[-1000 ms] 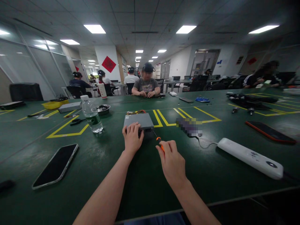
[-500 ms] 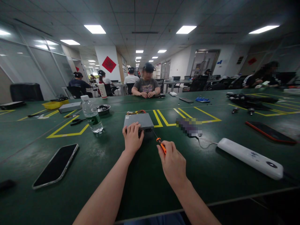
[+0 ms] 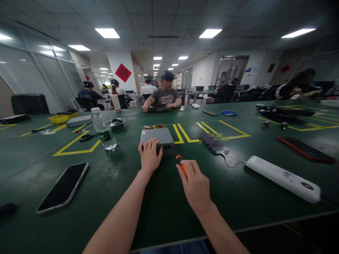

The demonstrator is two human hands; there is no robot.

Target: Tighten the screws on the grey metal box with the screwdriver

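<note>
A grey metal power supply unit (image 3: 158, 135) lies on the green table, its bundled wires (image 3: 154, 126) at the far side and a socket in its near face. My left hand (image 3: 150, 153) grips its near left part, fingers over the top and thumb at the front face. In my right hand (image 3: 195, 180) is a screwdriver (image 3: 182, 167) with an orange and black handle. Its shaft points up and left to the unit's near right corner; whether the tip sits in a screw is too small to tell.
Left of the unit stand a water bottle (image 3: 104, 131) and a metal bowl (image 3: 117, 123). A phone (image 3: 63, 187) lies near left. On the right are a white power strip (image 3: 283, 178), a red-edged phone (image 3: 305, 149) and a blurred-out object (image 3: 213, 142). A person (image 3: 165, 93) sits opposite.
My right hand has shifted very slightly on the screwdriver; the left hand and the unit stay put. The person opposite has spread their hands apart, with a dark item now before them.
</note>
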